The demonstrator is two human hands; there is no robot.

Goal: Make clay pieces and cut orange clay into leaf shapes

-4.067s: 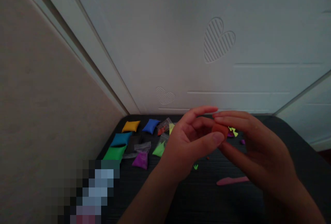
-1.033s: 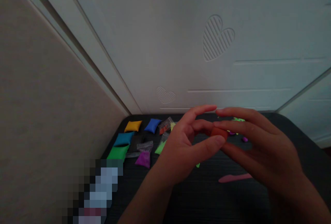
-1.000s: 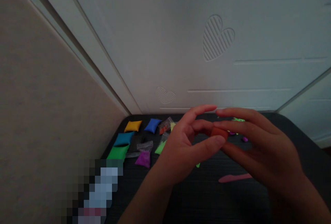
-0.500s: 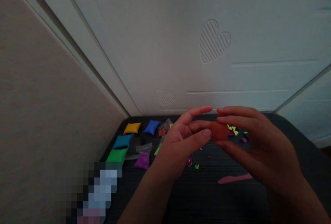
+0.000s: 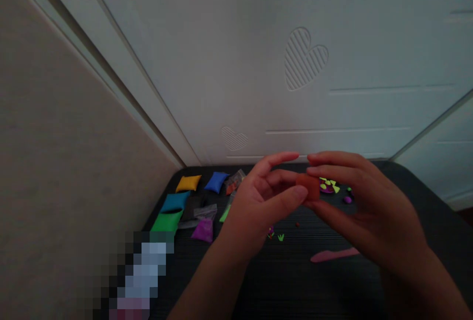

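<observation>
A small red-orange lump of modelling clay (image 5: 310, 188) is held up above the dark table, between both hands. My left hand (image 5: 262, 204) pinches its left side with thumb and fingers, the index finger stretched out above. From the right, my right hand (image 5: 373, 207) grips the lump between thumb and fingertips. Below the right hand, a pink plastic clay knife (image 5: 332, 255) lies on the table, its right end hidden by that hand. Tiny green (image 5: 281, 237) and purple clay pieces (image 5: 271, 231) lie under the left hand.
Colored clay packets, yellow (image 5: 188, 183), blue (image 5: 216, 181), teal (image 5: 175, 202), green (image 5: 167, 222) and purple (image 5: 203, 229), lie at the table's left. Behind the right hand sits a purple piece with yellow bits (image 5: 326, 186). A white panel (image 5: 236, 64) with heart reliefs rises behind the table.
The clay lump has shifted slightly left and looks squarer. My left thumb has slid right across its front. More of the purple piece with yellow bits shows.
</observation>
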